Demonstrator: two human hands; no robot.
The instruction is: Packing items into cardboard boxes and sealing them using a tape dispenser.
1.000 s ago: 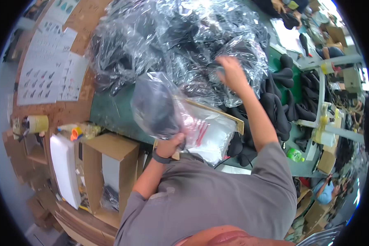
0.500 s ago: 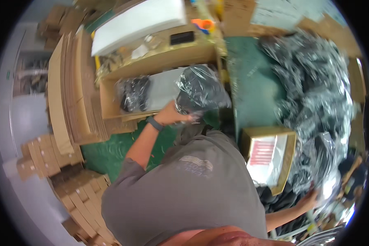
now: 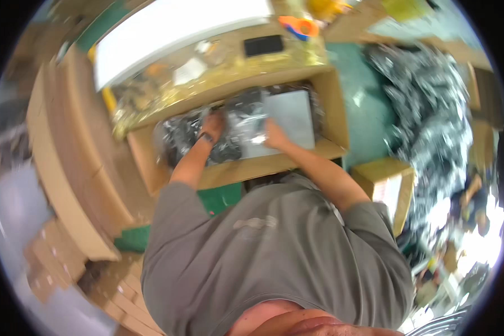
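An open cardboard box point(image 3: 335, 106) stands in front of me, with dark goods in clear plastic inside. My left hand point(image 3: 213, 125) is down in the box among the dark bagged goods point(image 3: 176, 134); its fingers are blurred and partly hidden. My right hand point(image 3: 274, 134) closes at the edge of a clear plastic-wrapped dark package point(image 3: 243, 115), which lies between my two hands. Just right of that hand, a flat light-grey sheet or panel point(image 3: 297, 120) covers part of the contents. More dark wrapped goods show at the box's right end.
Beyond the box lie a white foam slab point(image 3: 173, 36), a black flat object point(image 3: 263, 46) and an orange-and-blue tape dispenser point(image 3: 299, 27). Flattened cartons point(image 3: 78, 145) stand at left. At right are a heap of bagged goods point(image 3: 431, 106) and a smaller carton point(image 3: 400, 193).
My left hand has gone into the box, where it earlier held a dark bagged item above it. My right hand has come from the heap at far right into the box.
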